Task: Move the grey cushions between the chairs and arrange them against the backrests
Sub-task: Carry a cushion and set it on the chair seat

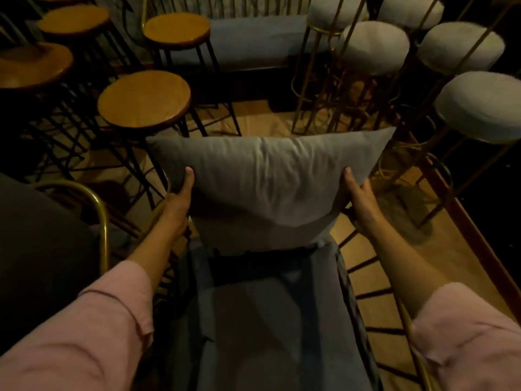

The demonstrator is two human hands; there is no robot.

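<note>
A grey cushion (267, 176) stands upright in the middle of the view, over the far end of a chair with a blue-grey padded seat (253, 320) and a gold wire frame. My left hand (176, 201) grips the cushion's left edge, thumb on its front. My right hand (359, 196) grips its right edge the same way. A paler cushion or pad (262, 235) shows just beneath the grey one, against the chair's far end. Both forearms wear rolled pink sleeves.
Round wooden stools (143, 98) on black wire legs crowd the left. White padded stools (479, 105) on tall gold frames stand at the right. A blue-grey bench (253, 40) runs along the back. A dark chair with a gold rail (95, 204) sits close on my left. Wooden floor shows between.
</note>
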